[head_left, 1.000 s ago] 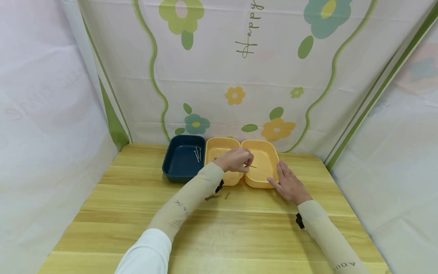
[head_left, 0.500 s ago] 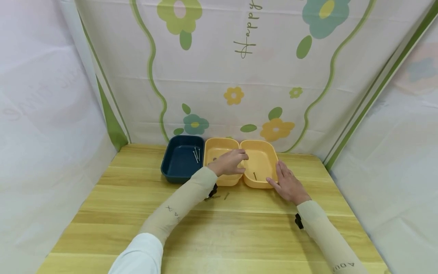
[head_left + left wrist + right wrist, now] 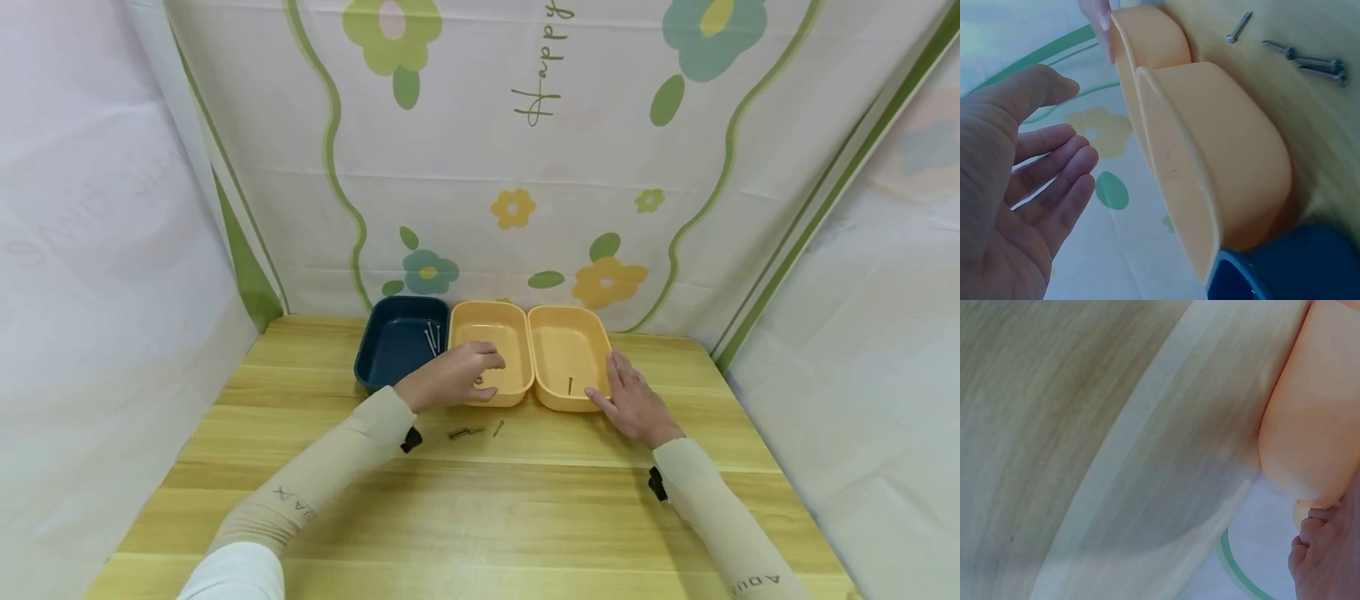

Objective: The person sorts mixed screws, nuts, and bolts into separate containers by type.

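Note:
My left hand (image 3: 450, 375) hovers over the middle yellow tray (image 3: 491, 312), thumb and fingers spread apart with nothing between them. In the left wrist view, the left hand's fingers (image 3: 1054, 169) are loosely bent in the air beside the tray walls. My right hand (image 3: 633, 404) holds the near right corner of the right yellow tray (image 3: 573, 315), its thumb over the rim and its fingers along the outer side. One screw (image 3: 570, 385) lies in that tray. A small round metal piece (image 3: 478, 380) shows in the middle tray, partly behind the left hand.
A dark blue tray (image 3: 386, 350) at the left end of the row has three long silver screws (image 3: 431, 336) inside. Several screws (image 3: 465, 432) lie on the wooden table (image 3: 480, 517) before the trays, with a single screw (image 3: 498, 428) just beside. A flowered cloth (image 3: 450, 167) hangs behind.
My left hand has let go of a screw, which now lies in the right tray. That hand has moved back leftward to the middle tray. The right hand stays on its corner.

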`<state>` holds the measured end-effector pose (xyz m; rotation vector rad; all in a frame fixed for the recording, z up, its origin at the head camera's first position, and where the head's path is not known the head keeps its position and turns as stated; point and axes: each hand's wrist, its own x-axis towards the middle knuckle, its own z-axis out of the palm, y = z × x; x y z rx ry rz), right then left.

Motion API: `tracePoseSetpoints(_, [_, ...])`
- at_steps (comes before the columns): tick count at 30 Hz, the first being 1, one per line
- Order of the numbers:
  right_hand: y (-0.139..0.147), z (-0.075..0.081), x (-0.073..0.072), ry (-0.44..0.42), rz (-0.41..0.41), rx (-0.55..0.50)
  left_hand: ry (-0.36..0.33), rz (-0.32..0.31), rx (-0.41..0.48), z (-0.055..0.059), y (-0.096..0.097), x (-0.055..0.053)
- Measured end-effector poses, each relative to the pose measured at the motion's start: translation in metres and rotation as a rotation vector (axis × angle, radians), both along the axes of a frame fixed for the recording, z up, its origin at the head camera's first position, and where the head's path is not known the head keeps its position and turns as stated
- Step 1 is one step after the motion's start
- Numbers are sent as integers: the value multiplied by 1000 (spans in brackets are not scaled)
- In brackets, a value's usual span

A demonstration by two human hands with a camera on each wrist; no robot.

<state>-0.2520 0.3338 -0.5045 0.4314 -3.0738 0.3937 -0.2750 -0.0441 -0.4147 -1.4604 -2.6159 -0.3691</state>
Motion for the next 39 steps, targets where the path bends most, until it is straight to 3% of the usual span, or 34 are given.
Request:
tracePoseSetpoints(8, [1, 1, 0, -3, 4, 12, -15, 19, 3, -14, -32, 24])
tracePoseSetpoints(13, [1, 2, 1, -2, 2, 10, -129, 58, 10, -29, -45, 30])
tracePoseSetpoints(28, [1, 1, -1, -3, 10, 8, -280, 72, -28, -78, -64, 26])
tracePoseSetpoints(39, [1, 0, -1, 8, 1, -1, -296, 67, 15, -92, -62, 23])
